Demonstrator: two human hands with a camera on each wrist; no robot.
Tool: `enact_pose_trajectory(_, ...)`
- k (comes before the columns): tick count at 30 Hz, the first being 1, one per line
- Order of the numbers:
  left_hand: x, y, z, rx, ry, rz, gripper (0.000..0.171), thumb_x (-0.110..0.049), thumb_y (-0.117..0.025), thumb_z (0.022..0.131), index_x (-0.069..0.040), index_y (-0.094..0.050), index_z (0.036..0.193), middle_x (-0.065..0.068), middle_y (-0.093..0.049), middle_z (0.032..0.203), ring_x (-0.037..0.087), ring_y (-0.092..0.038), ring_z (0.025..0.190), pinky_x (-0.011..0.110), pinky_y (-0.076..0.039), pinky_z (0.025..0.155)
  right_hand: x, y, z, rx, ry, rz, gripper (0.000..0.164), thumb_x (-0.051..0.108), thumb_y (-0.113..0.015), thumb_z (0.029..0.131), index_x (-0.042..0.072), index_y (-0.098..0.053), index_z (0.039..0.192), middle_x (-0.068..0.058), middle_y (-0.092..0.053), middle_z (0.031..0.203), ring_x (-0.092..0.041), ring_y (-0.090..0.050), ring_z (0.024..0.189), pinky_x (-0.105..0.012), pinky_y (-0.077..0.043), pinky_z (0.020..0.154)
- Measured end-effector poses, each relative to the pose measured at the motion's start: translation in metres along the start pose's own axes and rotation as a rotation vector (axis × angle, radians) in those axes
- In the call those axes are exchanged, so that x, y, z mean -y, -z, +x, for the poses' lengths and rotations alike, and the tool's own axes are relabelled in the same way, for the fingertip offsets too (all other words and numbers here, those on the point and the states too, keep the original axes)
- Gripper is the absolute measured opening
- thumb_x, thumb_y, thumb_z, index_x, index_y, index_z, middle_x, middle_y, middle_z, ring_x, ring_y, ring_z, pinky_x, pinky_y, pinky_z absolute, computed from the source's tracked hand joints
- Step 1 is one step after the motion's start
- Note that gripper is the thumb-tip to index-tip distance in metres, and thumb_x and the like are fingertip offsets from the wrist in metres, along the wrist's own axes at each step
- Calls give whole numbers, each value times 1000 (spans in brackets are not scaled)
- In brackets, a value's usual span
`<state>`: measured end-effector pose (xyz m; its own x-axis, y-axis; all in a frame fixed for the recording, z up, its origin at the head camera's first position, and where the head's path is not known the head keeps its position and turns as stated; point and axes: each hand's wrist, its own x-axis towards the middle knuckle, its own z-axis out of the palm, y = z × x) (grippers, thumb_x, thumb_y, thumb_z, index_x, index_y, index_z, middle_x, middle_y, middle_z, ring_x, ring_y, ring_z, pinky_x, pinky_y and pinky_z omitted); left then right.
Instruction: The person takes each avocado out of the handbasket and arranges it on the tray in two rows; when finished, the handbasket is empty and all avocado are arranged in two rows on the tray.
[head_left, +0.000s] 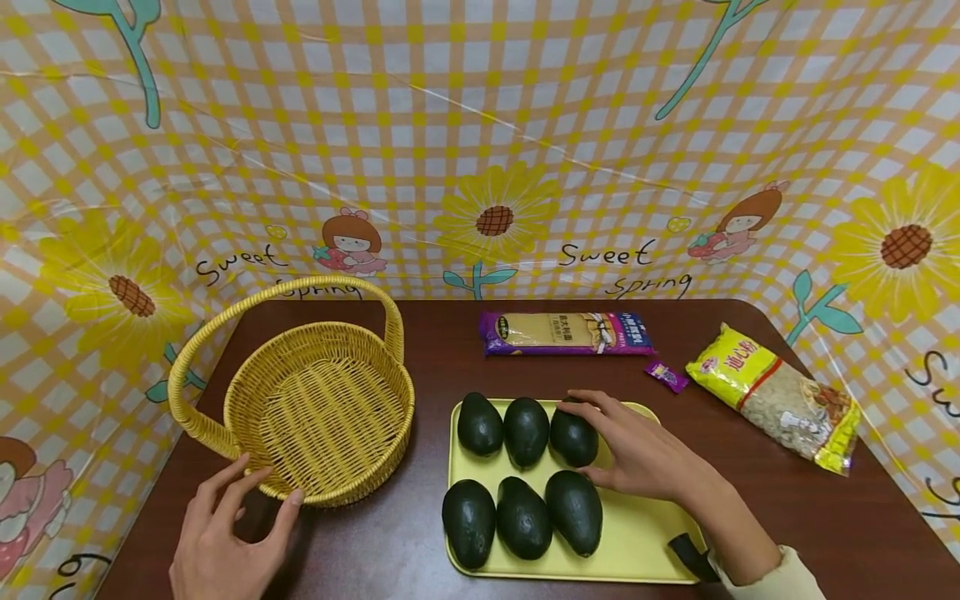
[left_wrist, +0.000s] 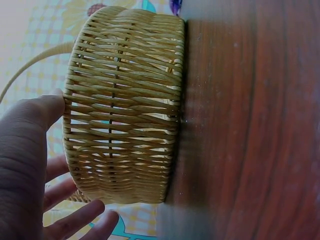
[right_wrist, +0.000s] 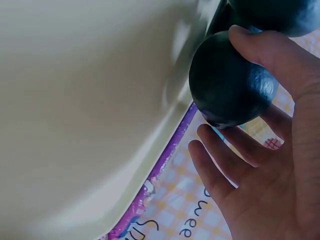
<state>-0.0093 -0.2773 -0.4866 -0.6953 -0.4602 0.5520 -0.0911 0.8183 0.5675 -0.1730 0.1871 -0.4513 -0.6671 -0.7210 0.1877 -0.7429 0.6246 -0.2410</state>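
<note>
Several dark green avocados lie in two rows on a yellow tray [head_left: 645,533]. My right hand [head_left: 641,446] pinches the back-row right avocado [head_left: 573,440] between thumb and fingers; the right wrist view shows the thumb on this avocado [right_wrist: 230,82] and fingers curved at its far side. A round wicker basket [head_left: 330,417] with a tall handle stands to the left. At the basket's near rim is my left hand [head_left: 228,533], its fingers spread and loosely bent. In the left wrist view the thumb tip touches the rim of the basket [left_wrist: 125,110].
Behind the tray lies a purple-ended pack of pasta [head_left: 566,333], with a small purple packet [head_left: 666,377] at its right. A yellow and clear bag [head_left: 776,400] lies at the table's right side. Checked cloth [head_left: 480,100] hangs around the brown table [head_left: 442,358].
</note>
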Motion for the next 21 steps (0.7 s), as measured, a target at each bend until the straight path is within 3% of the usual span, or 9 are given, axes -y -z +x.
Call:
enact_pose_trajectory(4, 0, -1, 1, 3, -7, 7, 44, -28, -100, 74, -9, -83, 111, 8, -72, 135, 29, -67, 100, 4, -39, 73, 1, -2, -2, 2, -6, 3, 87, 26, -96, 82, 7, -52, 155, -22, -51, 157, -39, -65, 129, -47, -61, 84)
enact_pose_trajectory(8, 0, -2, 2, -6, -24, -3, 44, -26, -99, 74, -7, -83, 111, 11, -72, 134, 34, -66, 103, 37, -55, 74, 1, -3, -5, -3, -3, 5, 88, 24, -96, 83, 7, -51, 157, -21, -47, 161, -39, -65, 129, -44, -62, 81)
enact_pose_trajectory(11, -1, -2, 2, -8, -36, -13, 44, -25, -98, 74, -6, -83, 111, 14, -71, 134, 39, -65, 107, 63, -52, 70, 2, -3, -7, -8, 3, 11, 91, 21, -96, 84, 7, -48, 160, -20, -43, 166, -38, -66, 130, -44, -63, 84)
enact_pose_trajectory(13, 0, -2, 3, -13, -56, -22, 45, -27, -98, 75, -5, -83, 111, 15, -71, 133, 40, -64, 108, 63, -51, 72, 3, -2, -9, -17, 2, 18, 94, 19, -96, 84, 8, -45, 162, -20, -40, 168, -38, -66, 131, -46, -63, 88)
enact_pose_trajectory(16, 3, -4, 4, -50, -128, -39, 53, -49, -89, 85, -4, -82, 111, 18, -72, 131, 44, -63, 108, 61, -49, 78, 5, 2, -15, -32, -13, 16, 94, 17, -94, 86, 11, -42, 165, -18, -36, 172, -37, -65, 132, -44, -63, 86)
enact_pose_trajectory(19, 3, -6, 7, -120, -240, -69, 72, -70, -72, 92, -2, -81, 115, 22, -72, 128, 49, -61, 108, 59, -45, 84, 10, 7, -23, -52, -41, -8, 90, 20, -91, 90, 13, -42, 166, -13, -32, 175, -37, -61, 136, -42, -62, 82)
enact_pose_trajectory(21, -1, -7, 8, -140, -315, -68, 82, -79, -63, 94, -3, -80, 121, 23, -72, 130, 51, -61, 111, 61, -44, 87, 14, 11, -30, -68, -54, -37, 86, 23, -88, 93, 14, -42, 166, -12, -29, 176, -37, -57, 141, -45, -61, 87)
